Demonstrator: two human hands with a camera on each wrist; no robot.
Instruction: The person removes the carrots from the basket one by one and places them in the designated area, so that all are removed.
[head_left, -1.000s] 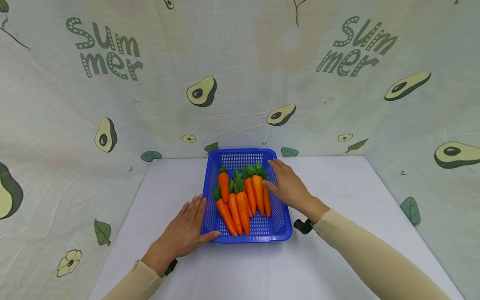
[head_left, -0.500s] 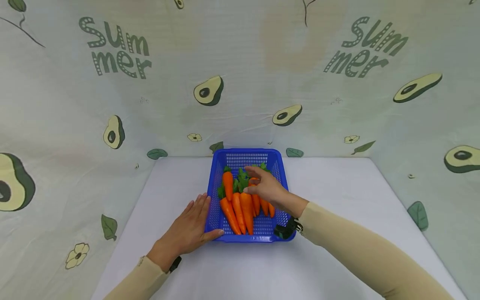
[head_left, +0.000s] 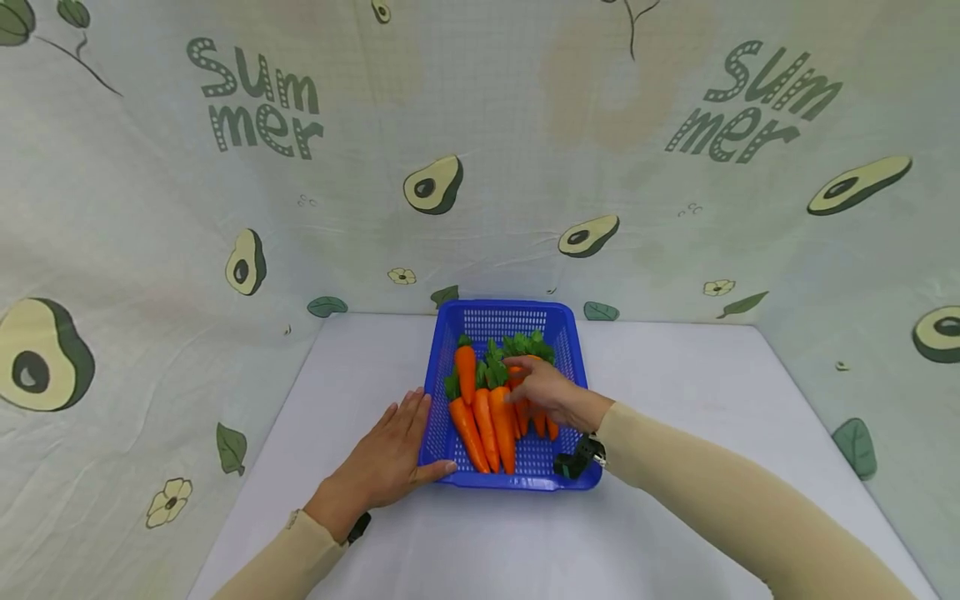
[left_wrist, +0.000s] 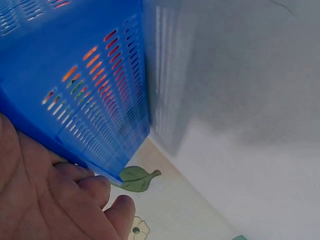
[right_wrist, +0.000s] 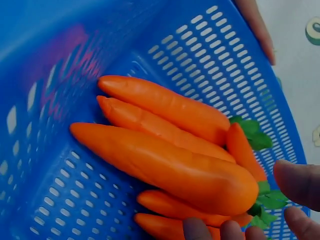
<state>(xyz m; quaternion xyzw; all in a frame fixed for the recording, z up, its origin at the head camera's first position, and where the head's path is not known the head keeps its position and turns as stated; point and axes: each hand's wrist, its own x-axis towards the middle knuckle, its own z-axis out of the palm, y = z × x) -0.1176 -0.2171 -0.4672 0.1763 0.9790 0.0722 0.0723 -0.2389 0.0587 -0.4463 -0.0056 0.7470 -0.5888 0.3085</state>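
A blue slotted plastic basket (head_left: 502, 306) stands on the white table and holds several orange carrots (head_left: 483, 425) with green tops. My left hand (head_left: 397, 450) lies flat against the basket's left wall (left_wrist: 90, 60), fingers straight, thumb at the front corner. My right hand (head_left: 525, 385) reaches down into the basket from the right. Its fingers and thumb curl round the leafy end of the biggest carrot (right_wrist: 170, 167), thumb tip (right_wrist: 300, 182) on one side, fingertips (right_wrist: 232, 231) on the other. The carrot still lies on the others.
Cloth printed with avocados (head_left: 431, 183) and "Summer" rises behind and on both sides of the table (head_left: 675, 400). A black wrist strap (head_left: 573, 462) sits at the basket's front right corner. Bare tabletop lies to the left, right and front of the basket.
My right hand moved from the basket's right rim leftward over the carrots, then sank onto them and curled its fingers. The left hand has stayed on the basket's side.
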